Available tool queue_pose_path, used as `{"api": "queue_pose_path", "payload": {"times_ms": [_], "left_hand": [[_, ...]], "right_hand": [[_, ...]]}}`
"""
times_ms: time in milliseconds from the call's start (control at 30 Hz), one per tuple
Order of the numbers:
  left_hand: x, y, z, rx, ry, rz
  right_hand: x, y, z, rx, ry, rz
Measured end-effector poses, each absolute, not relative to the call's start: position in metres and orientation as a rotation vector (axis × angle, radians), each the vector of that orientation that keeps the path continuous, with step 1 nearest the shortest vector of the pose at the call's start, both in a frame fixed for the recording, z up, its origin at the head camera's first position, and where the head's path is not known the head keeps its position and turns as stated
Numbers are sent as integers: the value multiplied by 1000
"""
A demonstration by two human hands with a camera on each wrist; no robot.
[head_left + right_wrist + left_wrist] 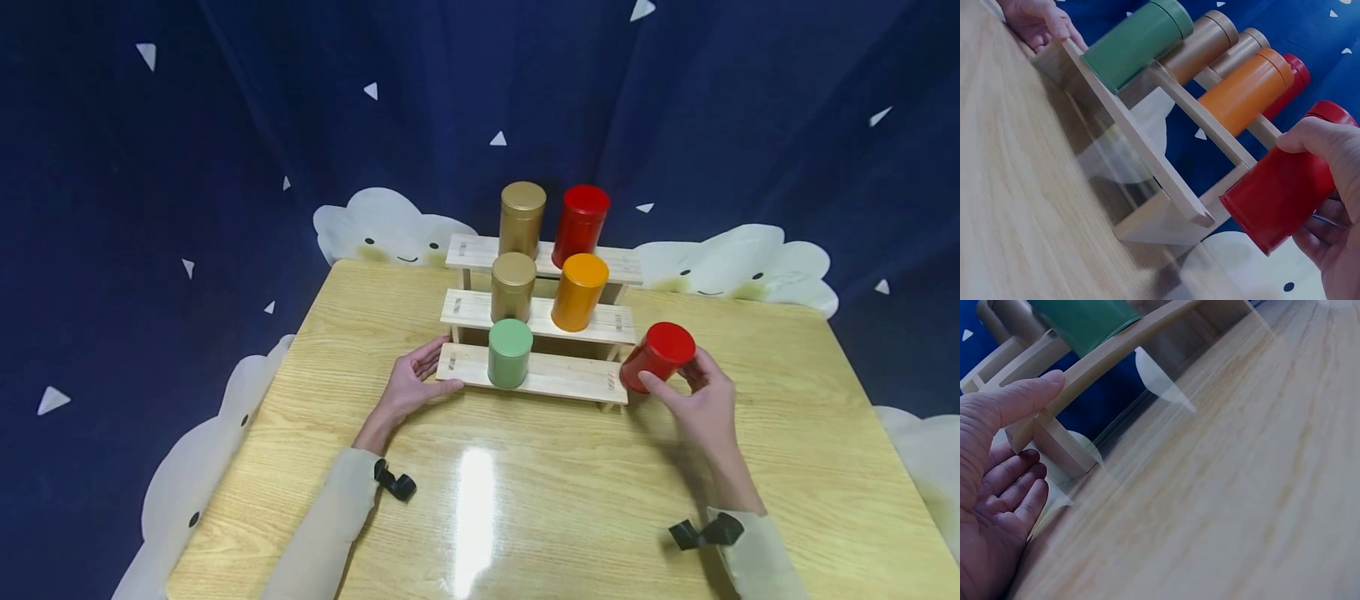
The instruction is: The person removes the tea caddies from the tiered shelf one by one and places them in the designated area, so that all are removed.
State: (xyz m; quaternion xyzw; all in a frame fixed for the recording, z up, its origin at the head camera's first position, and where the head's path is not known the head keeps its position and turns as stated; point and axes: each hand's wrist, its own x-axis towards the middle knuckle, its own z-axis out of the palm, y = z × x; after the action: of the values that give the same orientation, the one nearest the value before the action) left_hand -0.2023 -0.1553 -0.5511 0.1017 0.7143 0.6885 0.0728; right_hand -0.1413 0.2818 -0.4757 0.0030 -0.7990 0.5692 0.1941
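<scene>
Held red canister (pixel 660 352): inside the right grip (pixel 705 408), lidded and tilted, its base at the right end of the rack's lowest step; touching or apart there, I cannot tell.
Right grip: curled round that canister, thumb on the near side, fingers round the far side.
Wooden three-step rack (pixel 562 379): between the two grips.
Left grip (pixel 408 382): holding the left end of the lowest step, thumb at the front edge, fingers behind and below.
Green canister (pixel 509 360): upright on the lowest step, just right of the left grip.
Middle gold canister (pixel 512 292): middle step, beyond the left grip and to its right.
Orange canister (pixel 579 296): same step, left of the right grip and farther off.
Rear gold canister (pixel 522 221): top step, well beyond the left grip, to its right.
Rear red canister (pixel 581 227): top step, well beyond the right grip, to its left.
Bench (pixel 577 492): pale wood grain beneath both grips.
Curtain (pixel 247 125): dark blue with white triangles and cloud faces, beyond both grips.
</scene>
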Motion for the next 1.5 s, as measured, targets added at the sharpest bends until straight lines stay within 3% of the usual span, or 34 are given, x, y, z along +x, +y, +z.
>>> {"api": "queue_pose_path", "payload": {"times_ms": [967, 1500], "left_hand": [[-203, -152, -553, 286, 2149, 2095], [-199, -155, -551, 259, 2150, 2082]], "right_hand": [[-173, 314, -472, -209, -2247, 1563], [-213, 339, -516, -341, -2190, 1747]]}}
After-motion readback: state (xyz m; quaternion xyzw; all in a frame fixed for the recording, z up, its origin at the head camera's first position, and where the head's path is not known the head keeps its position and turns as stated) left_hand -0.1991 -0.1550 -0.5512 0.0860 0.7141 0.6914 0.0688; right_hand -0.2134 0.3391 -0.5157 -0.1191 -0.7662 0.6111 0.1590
